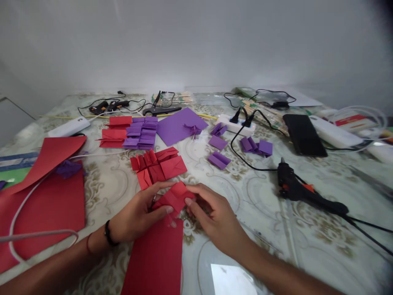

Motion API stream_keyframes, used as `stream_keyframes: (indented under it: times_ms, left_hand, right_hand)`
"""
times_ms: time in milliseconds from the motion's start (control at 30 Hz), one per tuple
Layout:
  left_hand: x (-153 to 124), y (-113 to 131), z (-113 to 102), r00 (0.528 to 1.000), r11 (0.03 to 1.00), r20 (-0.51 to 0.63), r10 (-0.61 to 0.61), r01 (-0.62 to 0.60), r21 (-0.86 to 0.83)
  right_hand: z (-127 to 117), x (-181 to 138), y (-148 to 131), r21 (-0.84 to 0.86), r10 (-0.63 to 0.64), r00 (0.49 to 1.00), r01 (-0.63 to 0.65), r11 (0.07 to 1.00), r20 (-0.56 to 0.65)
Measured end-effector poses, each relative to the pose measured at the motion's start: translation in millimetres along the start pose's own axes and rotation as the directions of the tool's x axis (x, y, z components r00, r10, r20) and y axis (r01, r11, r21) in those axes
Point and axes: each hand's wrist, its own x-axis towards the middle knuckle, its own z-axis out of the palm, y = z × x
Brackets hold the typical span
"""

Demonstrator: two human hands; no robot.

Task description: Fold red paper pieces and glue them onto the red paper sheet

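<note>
My left hand point(139, 215) and my right hand point(211, 217) pinch a small folded red paper piece point(174, 196) between their fingertips, just above the table. The piece sits over the top edge of a red paper sheet point(156, 258) lying near me. Right behind it is a cluster of folded red paper pieces point(158, 166). Both hands have fingers closed on the piece.
Stacks of folded purple pieces point(141, 133) and red pieces point(114, 132), a purple sheet point(181, 125), loose purple folds point(218, 159), a black glue gun point(302, 192) with cord at right, a power strip point(235, 125), a black phone point(303, 134), large red sheets point(43, 200) and a white cable at left.
</note>
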Motion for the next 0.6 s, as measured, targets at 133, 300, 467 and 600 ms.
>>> stream_keyframes:
  times_ms: [133, 300, 467, 600]
  left_hand:
    - [0.0, 0.3, 0.7, 0.995, 0.981, -0.075, 0.067, -0.052, 0.187]
    - [0.3, -0.6, 1.1, 0.971, 0.88, -0.132, 0.201, -0.12, 0.46]
    - [1.5, -1.4, 2.0, 0.972, 0.834, -0.076, 0.225, -0.151, 0.531]
    - [1.8, -4.6, 2.0, 0.963, 0.823, -0.163, 0.215, -0.089, 0.561]
  right_hand:
    - [-1.4, 2.8, -6.1, -0.09, -0.047, 0.999, 0.048, 0.995, 0.013]
    - [0.9, 3.4, -11.3, -0.095, 0.05, 0.999, -0.049, 0.994, 0.008]
    - [1.4, 3.4, -10.4, -0.065, 0.08, 0.996, -0.079, 0.995, 0.024]
    - [0.8, 2.7, -6.9, 0.009, 0.064, 0.997, -0.064, 0.998, 0.037]
